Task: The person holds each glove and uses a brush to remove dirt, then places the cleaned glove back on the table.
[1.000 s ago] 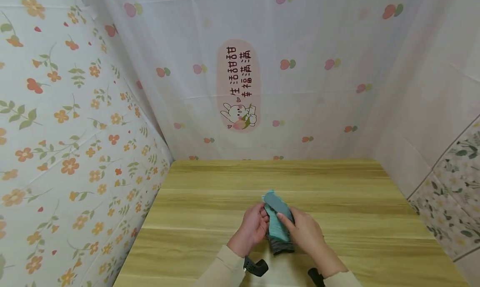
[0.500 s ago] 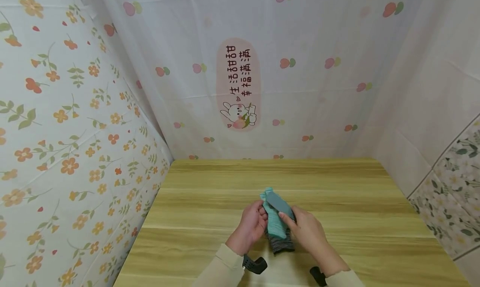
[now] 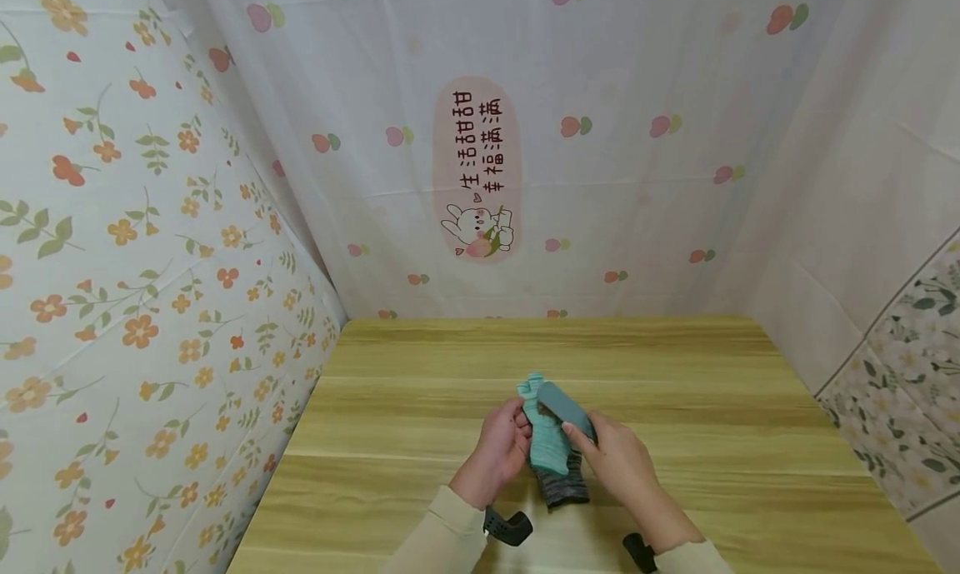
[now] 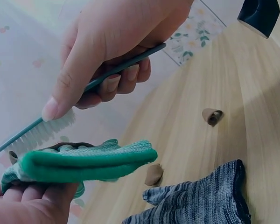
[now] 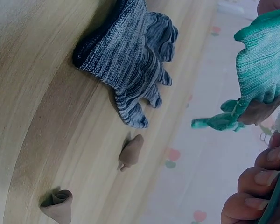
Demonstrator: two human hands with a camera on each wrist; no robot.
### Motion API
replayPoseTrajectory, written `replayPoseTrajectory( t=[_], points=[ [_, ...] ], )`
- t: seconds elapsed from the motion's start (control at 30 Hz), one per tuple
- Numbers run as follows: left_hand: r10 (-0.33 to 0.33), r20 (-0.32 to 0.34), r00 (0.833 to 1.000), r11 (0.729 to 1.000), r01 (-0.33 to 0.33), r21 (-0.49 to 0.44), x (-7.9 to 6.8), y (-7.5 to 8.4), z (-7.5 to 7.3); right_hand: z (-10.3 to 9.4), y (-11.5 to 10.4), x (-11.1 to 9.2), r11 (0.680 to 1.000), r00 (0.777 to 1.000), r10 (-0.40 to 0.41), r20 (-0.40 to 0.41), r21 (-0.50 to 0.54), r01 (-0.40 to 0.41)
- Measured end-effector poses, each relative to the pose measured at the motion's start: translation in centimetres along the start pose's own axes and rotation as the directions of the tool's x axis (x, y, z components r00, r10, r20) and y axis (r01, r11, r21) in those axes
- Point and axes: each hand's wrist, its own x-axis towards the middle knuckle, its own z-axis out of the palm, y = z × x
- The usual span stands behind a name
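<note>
My left hand [image 3: 501,441] holds a teal knitted glove [image 3: 551,456] by its edge, fingers beneath it in the left wrist view. A brown patch [image 5: 266,109] shows on the glove's finger side. In my right hand [image 3: 618,457] is a grey-blue brush [image 3: 566,407], gripped by its handle with the thumb along its back. White bristles [image 4: 46,133] face down, just above the glove in the left wrist view; contact is hard to tell. Below the teal glove, a dark grey mottled glove [image 5: 126,56] lies on the table.
Two brown rolled lumps lie on the wooden table [image 3: 397,441]: one curled piece [image 4: 212,116] and one smaller piece [image 4: 154,175] near the grey glove. Patterned cloth [image 3: 600,191] hangs behind the table, with more at the sides.
The teal glove has shifted slightly left and up in the head view. The brush has moved a little right across it, uncovering the brown patch. Both hands keep their hold.
</note>
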Motion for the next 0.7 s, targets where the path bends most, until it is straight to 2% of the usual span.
replayPoseTrajectory(
  t=[0.33,0.7],
  points=[
    [0.014,0.022,1.0,0.999,-0.015,0.035,-0.2,0.2,0.0,-0.1,-0.7,0.1,0.997,0.998,-0.01,-0.058,0.078,0.014],
    [0.011,0.031,0.999,1.0,-0.011,0.005,0.1,-0.7,0.6,0.6,-3.0,0.1,0.989,0.998,-0.058,-0.032,0.135,0.062]
  ],
)
